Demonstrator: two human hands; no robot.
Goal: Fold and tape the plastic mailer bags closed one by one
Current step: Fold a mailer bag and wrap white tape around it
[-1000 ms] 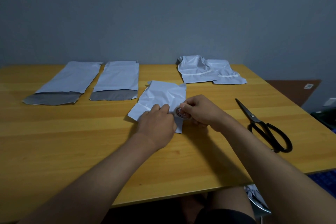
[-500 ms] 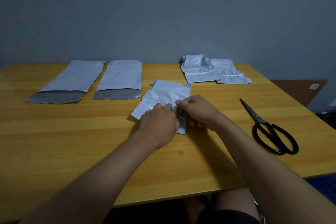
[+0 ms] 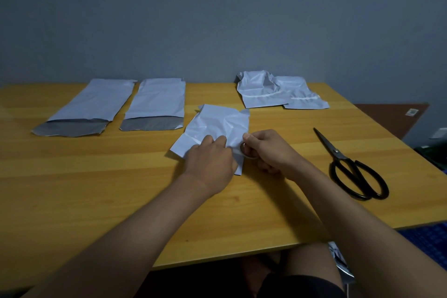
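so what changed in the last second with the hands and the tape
Little changed. The right hand kept its grip on the tape roll at the crumpled bag's edge; the left hand stayed pressing the bag. Scissors and the other bags did not move.

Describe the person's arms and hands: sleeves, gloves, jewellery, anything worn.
Both forearms are bare as far as the frame shows, with no sleeve in view. The left hand and right hand wear no gloves. No watch, bracelet or ring shows on either wrist or on the visible fingers. Dark shorts show at the lap below the table edge.
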